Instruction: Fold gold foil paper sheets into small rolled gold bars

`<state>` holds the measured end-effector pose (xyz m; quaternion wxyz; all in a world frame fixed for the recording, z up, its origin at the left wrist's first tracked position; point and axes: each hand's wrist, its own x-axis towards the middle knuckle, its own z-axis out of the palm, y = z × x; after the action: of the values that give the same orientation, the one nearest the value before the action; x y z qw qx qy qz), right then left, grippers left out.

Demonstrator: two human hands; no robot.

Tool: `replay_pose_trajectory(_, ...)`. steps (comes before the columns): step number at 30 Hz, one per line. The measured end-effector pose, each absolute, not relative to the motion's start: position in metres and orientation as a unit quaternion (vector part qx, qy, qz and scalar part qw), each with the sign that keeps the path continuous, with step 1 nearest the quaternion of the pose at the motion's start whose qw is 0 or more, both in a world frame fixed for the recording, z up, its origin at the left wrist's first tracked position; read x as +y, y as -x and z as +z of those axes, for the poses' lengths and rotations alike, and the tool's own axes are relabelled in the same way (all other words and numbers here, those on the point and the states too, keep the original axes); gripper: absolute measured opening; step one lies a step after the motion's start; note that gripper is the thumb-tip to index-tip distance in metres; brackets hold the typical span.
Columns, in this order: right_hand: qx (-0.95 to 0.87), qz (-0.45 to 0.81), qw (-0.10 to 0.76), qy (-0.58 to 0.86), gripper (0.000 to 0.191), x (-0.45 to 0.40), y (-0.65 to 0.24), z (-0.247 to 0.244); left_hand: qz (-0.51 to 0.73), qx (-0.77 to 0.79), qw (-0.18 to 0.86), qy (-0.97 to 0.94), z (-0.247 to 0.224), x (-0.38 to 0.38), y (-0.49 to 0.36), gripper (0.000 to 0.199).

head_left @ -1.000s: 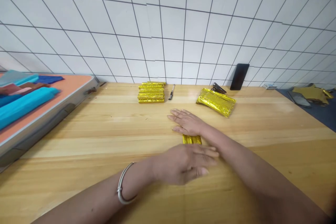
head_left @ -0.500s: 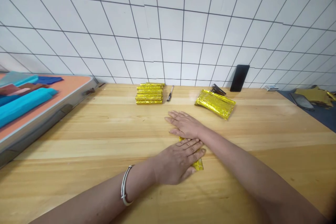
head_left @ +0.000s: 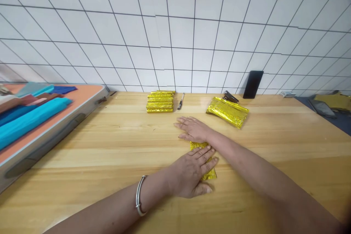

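Press gold foil (head_left: 210, 174), lower centre of frame, evenly under flat, outspread left hand (head_left: 192, 172), steadying with outspread right hand (head_left: 194, 129).

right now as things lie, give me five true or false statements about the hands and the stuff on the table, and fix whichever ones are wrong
1. The left hand lies over a gold foil strip. True.
2. The bracelet is on the right arm. False: it is around the left wrist.
3. The pen lies between the gold stack and the gold packet. True.
4. The black slab lies flat on the table. False: it stands tilted against the tiled wall.
5. The right hand is gripping the dark clip. False: it is spread palm down, and the clip is beyond it, at the far edge of the gold packet.
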<state>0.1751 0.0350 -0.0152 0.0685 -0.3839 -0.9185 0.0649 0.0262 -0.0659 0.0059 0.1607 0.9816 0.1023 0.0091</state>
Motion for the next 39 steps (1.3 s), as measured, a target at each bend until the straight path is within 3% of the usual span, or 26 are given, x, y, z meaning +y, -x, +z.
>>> replay_pose_trajectory(4, -0.908, 0.060, 0.111, 0.399, 0.050, 0.030, -0.178, -0.012, 0.017, 0.102, 0.147, -0.984, 0.005, -0.067, -0.026, 0.076)
replay_pose_trajectory(8, -0.896, 0.055, 0.134, 0.420, 0.050, 0.008, -0.185, -0.006, 0.014, 0.107, 0.134, -0.985, 0.003, -0.068, -0.026, 0.075)
replay_pose_trajectory(15, -0.901, 0.114, 0.024, 0.417, 0.059, -0.004, -0.182, -0.010, 0.029, 0.122, 0.160, -0.979, -0.002, -0.070, -0.026, 0.076)
replay_pose_trajectory(26, -0.864, 0.025, 0.067, 0.498, 0.055, 0.033, -0.166, -0.018, -0.001, 0.107, 0.196, -0.975, 0.017, -0.084, -0.023, 0.081)
replay_pose_trajectory(39, -0.845, -0.015, 0.092, 0.527, 0.040, 0.046, -0.158, -0.016, 0.027, 0.014, 0.250, -0.968, 0.018, -0.094, -0.026, 0.051)
